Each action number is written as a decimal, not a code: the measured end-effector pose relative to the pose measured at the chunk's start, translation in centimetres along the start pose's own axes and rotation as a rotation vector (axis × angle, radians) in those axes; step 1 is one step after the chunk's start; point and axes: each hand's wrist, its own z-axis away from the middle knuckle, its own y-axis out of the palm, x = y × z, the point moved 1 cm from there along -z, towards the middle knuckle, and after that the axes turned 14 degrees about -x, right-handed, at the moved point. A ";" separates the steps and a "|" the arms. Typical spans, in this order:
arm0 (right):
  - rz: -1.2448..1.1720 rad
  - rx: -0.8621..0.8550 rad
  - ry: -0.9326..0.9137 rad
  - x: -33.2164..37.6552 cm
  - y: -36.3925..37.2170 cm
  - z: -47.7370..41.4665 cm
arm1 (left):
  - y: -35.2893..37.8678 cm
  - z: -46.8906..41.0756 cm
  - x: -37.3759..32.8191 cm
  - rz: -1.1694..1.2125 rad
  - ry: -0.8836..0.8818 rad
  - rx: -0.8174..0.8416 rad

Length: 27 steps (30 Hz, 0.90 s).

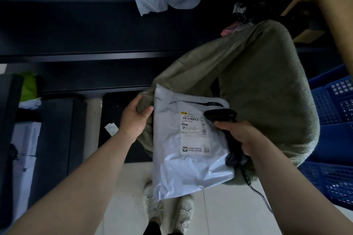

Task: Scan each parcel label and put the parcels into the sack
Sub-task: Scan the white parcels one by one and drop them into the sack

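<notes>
Mid-cycle, I'd say: the pale grey plastic mailer parcel (183,168) lies across the near mouth of the big olive-green cloth sack (267,82), white label (193,133) face up, not dropped in yet. The left hand (133,118) is clenched on the sack's near rim, and the right hand (242,135) wraps a black corded handheld scanner (221,114) right over that label. No idea how many are inside the sack already.

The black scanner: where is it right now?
In the head view, right of centre: the right hand grips the black scanner, its head over the white parcel beside the shipping label, in front of the green sack.
</notes>
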 end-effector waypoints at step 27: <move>-0.159 -0.121 -0.062 1.6 4.4 -3.6 | -2.5 3.5 0.3 -0.106 -0.016 0.055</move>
